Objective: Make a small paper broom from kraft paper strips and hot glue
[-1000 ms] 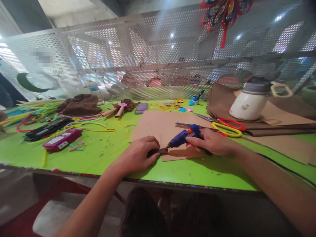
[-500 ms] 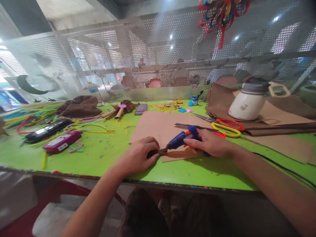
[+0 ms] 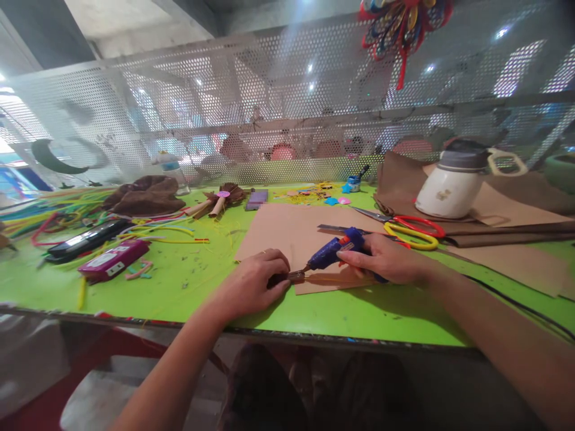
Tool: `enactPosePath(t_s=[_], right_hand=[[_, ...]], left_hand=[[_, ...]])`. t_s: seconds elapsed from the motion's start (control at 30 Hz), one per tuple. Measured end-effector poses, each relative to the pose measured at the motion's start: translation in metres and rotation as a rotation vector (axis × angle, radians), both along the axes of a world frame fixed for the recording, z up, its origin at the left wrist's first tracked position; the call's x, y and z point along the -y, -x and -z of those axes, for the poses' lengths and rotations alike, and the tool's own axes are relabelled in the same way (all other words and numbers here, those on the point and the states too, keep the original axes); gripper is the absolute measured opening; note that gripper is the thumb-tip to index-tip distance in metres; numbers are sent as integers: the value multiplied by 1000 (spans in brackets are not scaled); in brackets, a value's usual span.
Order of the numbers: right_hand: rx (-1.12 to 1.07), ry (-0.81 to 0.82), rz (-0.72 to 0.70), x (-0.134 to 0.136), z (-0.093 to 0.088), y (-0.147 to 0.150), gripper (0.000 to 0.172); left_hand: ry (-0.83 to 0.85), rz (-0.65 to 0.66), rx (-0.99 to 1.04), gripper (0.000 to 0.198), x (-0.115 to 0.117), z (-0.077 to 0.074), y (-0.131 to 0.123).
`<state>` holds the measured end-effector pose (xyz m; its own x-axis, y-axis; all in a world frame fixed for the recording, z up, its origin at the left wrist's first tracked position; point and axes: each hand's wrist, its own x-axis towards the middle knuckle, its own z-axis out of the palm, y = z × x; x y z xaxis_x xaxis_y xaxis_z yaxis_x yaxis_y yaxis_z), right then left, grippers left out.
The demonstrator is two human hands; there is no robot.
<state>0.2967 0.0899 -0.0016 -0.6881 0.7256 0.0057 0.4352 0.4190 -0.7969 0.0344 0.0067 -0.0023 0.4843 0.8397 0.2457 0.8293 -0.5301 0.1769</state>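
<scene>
A blue hot glue gun (image 3: pixel 330 251) with orange parts is gripped in my right hand (image 3: pixel 390 257), its nozzle pointing down to the left. Between the thumb and fingers of my left hand (image 3: pixel 258 281) is a small dark brown piece (image 3: pixel 295 276), mostly hidden by the hand. The nozzle tip is at or just above this piece; I cannot tell whether they touch. A thin yellow strand trails rightward from there. Under the glue gun lies a sheet of tan paper (image 3: pixel 278 224) on the green table (image 3: pixel 215 326).
Scissors with yellow handles (image 3: pixel 417 239) and red-handled scissors (image 3: pixel 420 225) lie right of the paper. Behind them stands a white jug (image 3: pixel 447 185) on brown paper. A purple power strip (image 3: pixel 114 261) and coloured pipe cleaners are at left. A black cord (image 3: pixel 516 302) crosses the right side.
My right hand and the glue gun have shifted slightly right and the nozzle has drawn a little back from the left fingers. My left hand stays in place.
</scene>
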Motion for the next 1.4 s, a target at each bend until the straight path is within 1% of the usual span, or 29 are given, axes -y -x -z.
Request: enactPosePath(t_s=[0.23,0.4,0.67,0.83,1.1,1.4], right_hand=[[-38,19,-26,1,1,-1,45],[-41,34,-11,3,-2,0,43],[10,-38,-28,2,-1,3,46],[4,-15,-2,2,-1,4,46],[-54,25,-20,2,-1,1,39],[-37,25,-26,2,-3,-1,41]], left_hand=[[14,18,5,20,-1,-1,0],[15,12,2,19,0,-1,0],[15,-1,-29,19,0,-1,0],[12,-8,-29,18,1,-1,-1],[6,-8,-1,17,1,-1,-1],[12,-28,-20,16,2,0,-1]])
